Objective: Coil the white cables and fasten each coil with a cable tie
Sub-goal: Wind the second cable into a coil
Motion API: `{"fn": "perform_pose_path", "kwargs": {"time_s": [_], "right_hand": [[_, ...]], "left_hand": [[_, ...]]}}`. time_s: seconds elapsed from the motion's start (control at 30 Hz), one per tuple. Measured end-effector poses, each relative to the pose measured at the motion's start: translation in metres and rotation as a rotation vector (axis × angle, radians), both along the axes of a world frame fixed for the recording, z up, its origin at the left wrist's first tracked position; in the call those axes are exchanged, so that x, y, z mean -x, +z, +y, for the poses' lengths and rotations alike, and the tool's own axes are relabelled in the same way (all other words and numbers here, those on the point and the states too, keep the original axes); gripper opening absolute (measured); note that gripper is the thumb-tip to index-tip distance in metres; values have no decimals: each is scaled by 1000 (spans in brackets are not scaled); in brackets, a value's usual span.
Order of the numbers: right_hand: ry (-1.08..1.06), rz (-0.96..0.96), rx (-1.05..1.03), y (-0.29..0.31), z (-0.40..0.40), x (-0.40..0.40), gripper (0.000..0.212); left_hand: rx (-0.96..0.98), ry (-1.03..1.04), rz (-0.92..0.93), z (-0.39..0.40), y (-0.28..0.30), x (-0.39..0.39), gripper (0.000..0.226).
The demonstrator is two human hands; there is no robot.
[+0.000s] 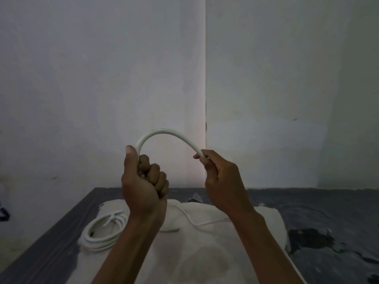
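My left hand (pixel 143 181) is fisted tight around one end of the thick white round cable (pixel 168 134); my right hand (pixel 221 177) pinches the other end. It arches upward at frame centre, long axis left-right, ends pointing down.
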State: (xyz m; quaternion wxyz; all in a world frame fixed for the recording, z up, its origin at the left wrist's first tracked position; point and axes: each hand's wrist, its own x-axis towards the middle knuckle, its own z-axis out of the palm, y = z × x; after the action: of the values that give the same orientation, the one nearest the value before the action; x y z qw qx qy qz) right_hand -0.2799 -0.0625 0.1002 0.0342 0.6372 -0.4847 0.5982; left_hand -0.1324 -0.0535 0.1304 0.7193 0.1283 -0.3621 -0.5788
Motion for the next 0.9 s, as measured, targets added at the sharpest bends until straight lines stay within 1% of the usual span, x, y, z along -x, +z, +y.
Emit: {"fn": "perform_pose_path", "kwargs": {"time_s": [0.1,0.23,0.3,0.43,0.57,0.67,0.8,0.9], "right_hand": [[-16,27,47,4,-1,2,37],[-13,43,66,4,-7,7,24],[4,51,78,4,-8,9,23],[19,67,66,3,-7,22,27],[-64,71,2,-7,-8,32,35],[-113,107,54,-2,-5,27,31],[-103,157,148,22,4,25,41],[-149,189,129,22,5,31,36]], "left_hand": [[-1,27,19,-4,-3,0,50],[28,64,27,-6,-11,2,50],[48,82,21,-7,-15,3,52],[61,79,-17,-10,-23,5,55],[-6,32,-56,-11,-29,10,54],[3,31,-27,-9,-27,11,54],[61,38,-14,-8,-18,5,54],[79,9,-50,-6,-16,5,49]]}}
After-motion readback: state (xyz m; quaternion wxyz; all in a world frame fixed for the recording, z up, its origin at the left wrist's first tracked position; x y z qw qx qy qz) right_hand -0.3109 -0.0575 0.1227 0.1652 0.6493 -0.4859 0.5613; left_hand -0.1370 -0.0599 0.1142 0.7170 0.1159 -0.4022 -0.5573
